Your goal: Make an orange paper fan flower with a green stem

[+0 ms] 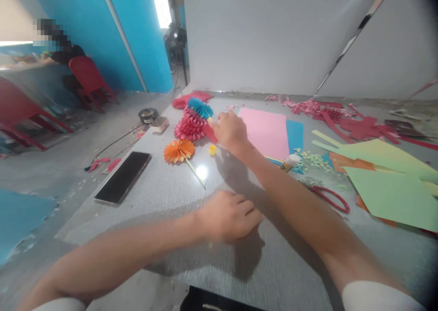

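My right hand [231, 130] reaches across the grey table [164, 197] and is closed on the stick of a blue pleated paper fan flower [200, 108]. That flower lies over a pile of pink pleated paper flowers [190, 126]. An orange paper fan flower on a stick [179, 150] lies nearer to me, with a small yellow cap [212, 150] beside it. My left hand [229, 216] rests on the table in front of me, fingers curled under; nothing shows in it.
A black phone [123, 177] lies at the left table edge. Pink [268, 130], blue and green paper sheets [390, 183], a glue stick [290, 161], red scissors [330, 199] and red paper scraps [356, 126] cover the right side. Red chairs and a seated person are at far left.
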Tool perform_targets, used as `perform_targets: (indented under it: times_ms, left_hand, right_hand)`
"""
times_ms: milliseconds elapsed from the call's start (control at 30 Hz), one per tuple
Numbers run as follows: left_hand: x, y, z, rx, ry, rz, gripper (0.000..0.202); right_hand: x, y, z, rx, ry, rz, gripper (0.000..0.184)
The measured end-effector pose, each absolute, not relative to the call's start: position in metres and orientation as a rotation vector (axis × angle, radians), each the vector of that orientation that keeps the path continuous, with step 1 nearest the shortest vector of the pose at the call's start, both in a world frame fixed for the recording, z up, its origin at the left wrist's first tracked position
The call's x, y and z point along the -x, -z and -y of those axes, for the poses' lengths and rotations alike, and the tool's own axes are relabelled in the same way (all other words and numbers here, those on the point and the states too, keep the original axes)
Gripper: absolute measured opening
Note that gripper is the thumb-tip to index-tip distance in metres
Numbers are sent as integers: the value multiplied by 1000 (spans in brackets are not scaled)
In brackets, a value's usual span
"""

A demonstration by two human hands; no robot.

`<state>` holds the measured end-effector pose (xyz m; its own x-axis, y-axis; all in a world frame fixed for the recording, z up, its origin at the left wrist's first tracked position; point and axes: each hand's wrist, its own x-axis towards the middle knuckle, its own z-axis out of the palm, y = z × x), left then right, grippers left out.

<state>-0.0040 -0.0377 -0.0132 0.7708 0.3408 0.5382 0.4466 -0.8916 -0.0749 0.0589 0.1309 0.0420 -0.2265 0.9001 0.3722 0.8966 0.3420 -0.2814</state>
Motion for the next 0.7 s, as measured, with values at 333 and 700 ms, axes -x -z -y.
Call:
perform_targets:
  times_ms: [333, 700]
  left_hand:
    - [4, 23, 33, 2831, 743, 722, 34]
    - [7, 24, 31, 2912, 619, 802, 26]
  right_hand:
    - [-72, -41, -157, 1620, -119, 2139, 35]
    - [-68, -25, -195, 1786, -142, 1999, 31]
